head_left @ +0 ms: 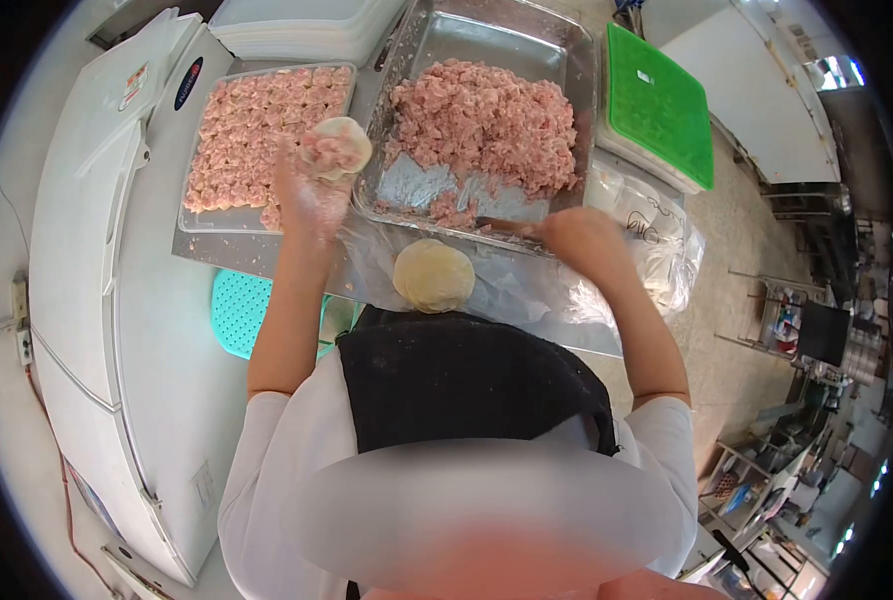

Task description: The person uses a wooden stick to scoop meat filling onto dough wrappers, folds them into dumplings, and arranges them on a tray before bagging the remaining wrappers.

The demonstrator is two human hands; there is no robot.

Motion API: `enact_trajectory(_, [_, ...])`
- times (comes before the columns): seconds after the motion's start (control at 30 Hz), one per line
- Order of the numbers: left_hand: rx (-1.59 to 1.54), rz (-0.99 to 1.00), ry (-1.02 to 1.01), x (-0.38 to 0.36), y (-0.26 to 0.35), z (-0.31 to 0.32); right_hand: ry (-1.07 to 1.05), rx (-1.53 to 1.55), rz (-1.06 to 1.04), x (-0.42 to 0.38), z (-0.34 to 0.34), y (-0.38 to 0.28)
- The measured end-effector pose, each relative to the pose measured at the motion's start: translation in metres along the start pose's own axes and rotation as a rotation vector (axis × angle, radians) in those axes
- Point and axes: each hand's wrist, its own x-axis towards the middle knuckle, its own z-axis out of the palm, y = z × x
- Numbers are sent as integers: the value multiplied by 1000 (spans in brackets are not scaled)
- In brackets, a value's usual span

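My left hand (312, 195) holds up a round dumpling wrapper (357, 145) with pink minced meat on it, over the edge between two trays. Under and left of it lies a tray of filled dumplings (237, 130) in close rows. My right hand (587, 238) is closed around the handle of a spatula-like tool (507, 225), whose tip is at the near side of the metal pan (447, 30). A mound of minced meat (487, 125) fills the pan's middle. Close to my apron, a stack of round wrappers (435, 275) rests on plastic film.
A green-lidded container (657, 105) stands right of the pan, with plastic-wrapped packs (652, 225) nearer me. White lidded boxes (302, 30) are at the back left. A turquoise basket (240, 310) sits below the table edge, beside a white freezer (157, 300).
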Motion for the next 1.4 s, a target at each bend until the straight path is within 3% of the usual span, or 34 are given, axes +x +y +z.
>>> enact_trajectory(0.03, [97,75,176,-8,-1,26,-26,-63,-85,-3,6,-7])
enact_trajectory(0.13, [71,97,153,-9,6,28,72,76,-66,10,7,-51])
enact_trajectory(0.27, [33,100,156,-9,4,35,17,116,-137,63,18,-64])
enact_trajectory(0.33, [76,101,176,-10,6,37,-163,486,-238,94,20,-37])
enact_trajectory(0.4, [100,117,169,-12,11,33,3,470,-235,99,-1,-12])
enact_trajectory(0.47, [123,125,164,-14,13,24,271,522,-45,88,-37,-1])
enact_trajectory(0.5, [104,123,162,-13,13,16,269,519,-43,86,-45,6])
enact_trajectory(0.57, [84,123,159,-14,11,14,477,-150,100,85,-58,14])
enact_trajectory(0.7, [131,106,144,-17,2,22,531,-330,78,67,-72,2])
enact_trajectory(0.77, [137,107,132,-19,-1,24,554,-271,-66,68,-60,-13])
enact_trajectory(0.9, [172,118,166,-27,-3,29,99,-63,-122,93,20,-27])
enact_trajectory(0.93, [139,120,146,-29,-2,32,105,-62,-121,88,31,-28])
enact_trajectory(1.0, [162,136,138,-32,-3,31,-13,349,-216,74,48,-24])
enact_trajectory(1.03, [184,146,138,-33,-5,27,-16,568,-243,68,50,-15])
enact_trajectory(1.07, [184,149,135,-30,-7,14,-13,566,-245,62,52,-8])
enact_trajectory(1.13, [-64,-30,-200,-17,-12,-9,-61,1038,-80,46,35,-4])
enact_trajectory(1.17, [-67,-32,-206,-11,-20,-11,-56,1035,-76,41,24,-6])
enact_trajectory(1.23, [-136,-170,-408,-6,-46,16,262,990,-196,36,2,-15])
enact_trajectory(1.27, [-135,-173,-418,-7,-55,33,273,986,-194,35,2,-18])
enact_trajectory(1.33, [-32,-162,-44,-21,-63,82,339,648,-250,33,6,-21])
enact_trajectory(1.4, [8,-120,53,-17,-72,89,365,542,-210,20,-12,-16])
